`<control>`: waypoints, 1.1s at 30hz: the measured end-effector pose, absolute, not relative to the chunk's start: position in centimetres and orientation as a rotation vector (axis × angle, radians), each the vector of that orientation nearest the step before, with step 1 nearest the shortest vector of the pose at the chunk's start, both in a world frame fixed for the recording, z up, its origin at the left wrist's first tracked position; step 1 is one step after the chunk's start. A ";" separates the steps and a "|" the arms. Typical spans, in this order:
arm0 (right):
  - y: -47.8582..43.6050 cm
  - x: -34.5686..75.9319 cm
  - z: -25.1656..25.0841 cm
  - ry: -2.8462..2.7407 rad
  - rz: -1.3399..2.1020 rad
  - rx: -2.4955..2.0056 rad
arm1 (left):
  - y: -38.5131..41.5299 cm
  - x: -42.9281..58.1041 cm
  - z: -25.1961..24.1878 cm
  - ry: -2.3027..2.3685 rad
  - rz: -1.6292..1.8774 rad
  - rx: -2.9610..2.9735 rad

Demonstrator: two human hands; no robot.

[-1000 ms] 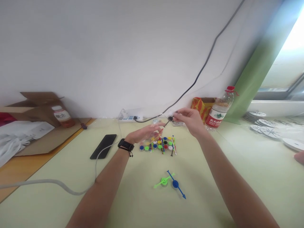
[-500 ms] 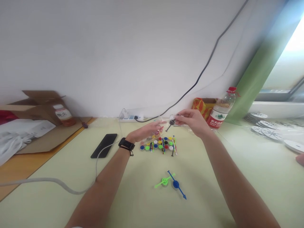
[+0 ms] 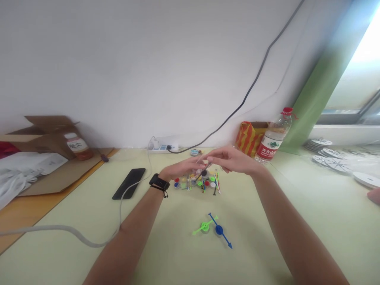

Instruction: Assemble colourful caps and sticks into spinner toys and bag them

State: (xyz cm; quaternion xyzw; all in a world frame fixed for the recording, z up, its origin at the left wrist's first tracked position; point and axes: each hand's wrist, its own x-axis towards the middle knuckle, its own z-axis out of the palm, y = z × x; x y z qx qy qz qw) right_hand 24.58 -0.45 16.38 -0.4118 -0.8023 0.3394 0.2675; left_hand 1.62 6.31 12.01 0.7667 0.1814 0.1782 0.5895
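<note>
My left hand (image 3: 188,166), with a black band at its wrist, reaches in from the left, its fingers closed on a clear plastic bag (image 3: 190,177) that veils part of the pieces behind it. My right hand (image 3: 230,159) meets it from the right, thumb and fingers pinched on the plastic. Just under the fingertips shows a black arrow spinner (image 3: 204,173); whether it is inside the bag I cannot tell. Behind and below lie several coloured spinners (image 3: 212,184) in rows. Nearer me, a green arrow spinner (image 3: 204,227) and a blue arrow spinner (image 3: 219,230) lie side by side.
A black phone (image 3: 129,184) and a white cable (image 3: 68,227) lie left. Cardboard boxes (image 3: 49,136) and a drink bottle (image 3: 78,146) stand behind them. A power strip (image 3: 163,147) sits by the wall. Right are a water bottle (image 3: 273,136), a striped bag (image 3: 247,138) and stacked discs (image 3: 338,164).
My right hand has moved left and slightly down, bringing the black spinner to my left fingers. The two hands now meet over the coloured spinners. The green and blue spinners stay put.
</note>
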 end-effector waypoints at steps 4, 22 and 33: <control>-0.3 25.3 16.4 -2.281 0.705 -1.193 | 6.8 1.4 11.5 0.495 0.375 1.706; 0.0 23.9 16.1 -1.549 0.169 -0.918 | 5.9 1.4 12.4 0.543 0.431 1.795; -6.9 24.5 14.1 -2.330 0.802 -1.135 | -0.3 2.5 2.7 0.685 0.920 1.520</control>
